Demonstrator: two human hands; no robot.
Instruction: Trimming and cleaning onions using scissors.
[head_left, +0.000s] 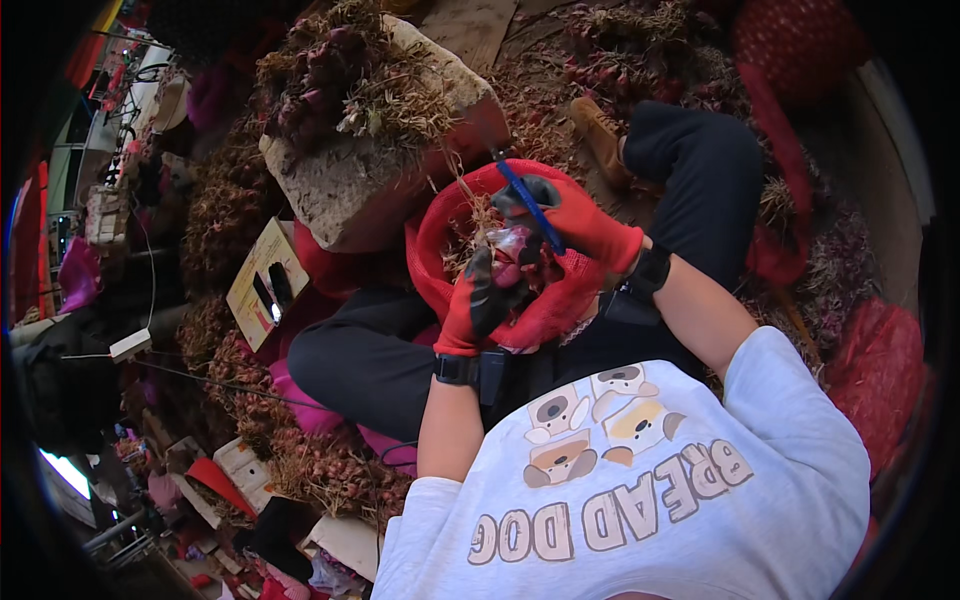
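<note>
My right hand (577, 221), in a red glove with dark grey palm and fingers, grips a slim blue-handled tool (529, 201). The tool's narrow far end is blurred, so its kind is unclear. In a matching glove, my left hand (480, 304) holds reddish-purple shallots (510, 266) with dry stalks (476, 229). Both hands are above a red mesh bag (427, 259), whose thick rim stands open on my lap. Shallots and stalks show inside it; the gloves hide part of its contents.
Before me is a stone-like block (330, 191) topped with a heap of dried shallots (322, 90). A board (266, 289) with a dark phone-like object lies to the left. More shallot heaps (225, 232) line that side. A red mesh sack (881, 375) sits at right.
</note>
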